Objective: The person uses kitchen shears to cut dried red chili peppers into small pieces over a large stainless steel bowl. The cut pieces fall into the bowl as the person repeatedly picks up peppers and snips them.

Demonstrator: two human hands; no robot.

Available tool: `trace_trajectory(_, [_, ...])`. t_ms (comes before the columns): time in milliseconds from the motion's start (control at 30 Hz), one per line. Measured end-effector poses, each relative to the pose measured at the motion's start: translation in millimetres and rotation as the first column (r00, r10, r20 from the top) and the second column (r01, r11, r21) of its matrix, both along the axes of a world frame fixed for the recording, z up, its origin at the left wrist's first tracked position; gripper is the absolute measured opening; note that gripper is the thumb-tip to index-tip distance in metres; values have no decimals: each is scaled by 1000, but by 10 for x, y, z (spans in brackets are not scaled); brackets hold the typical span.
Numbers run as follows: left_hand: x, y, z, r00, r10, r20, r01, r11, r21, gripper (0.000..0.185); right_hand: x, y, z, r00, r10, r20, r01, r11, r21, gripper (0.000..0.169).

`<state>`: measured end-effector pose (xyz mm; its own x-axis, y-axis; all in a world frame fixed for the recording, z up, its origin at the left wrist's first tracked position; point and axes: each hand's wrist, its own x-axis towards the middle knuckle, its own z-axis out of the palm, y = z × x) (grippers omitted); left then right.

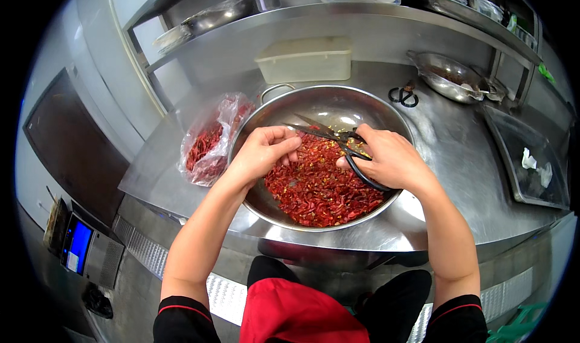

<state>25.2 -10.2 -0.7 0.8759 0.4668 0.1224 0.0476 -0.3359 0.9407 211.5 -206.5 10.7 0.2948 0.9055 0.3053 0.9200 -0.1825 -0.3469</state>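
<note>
A wide stainless steel bowl rests on the steel counter, holding a heap of cut dried red chillies with yellow seeds among them. Above the heap, my right hand grips black-handled scissors by their loops. The blades are parted and point left, towards my other hand. My left hand is over the bowl's left side, fingers curled in and thumb against them, close to the blade tips. Whether something small is pinched there is hidden. A clear plastic bag of whole dried red chillies lies left of the bowl.
Behind the bowl stands a lidded plastic container. A second pair of black-handled scissors lies to the right, near a metal pan with dark contents. A metal tray holds crumpled white scraps. A steel shelf runs overhead.
</note>
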Motion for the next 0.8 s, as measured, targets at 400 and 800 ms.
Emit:
trace_trajectory(400, [-15,47,-17,996,40,81,-39,999,-10,17,12,11,-5,1000,14,26,-13,999,-45,70])
trace_trajectory(800, [-21,66,-9,990,90,110,-83,994,-67,14,42,29,-34,992,25,-122,-24,1000,14,72])
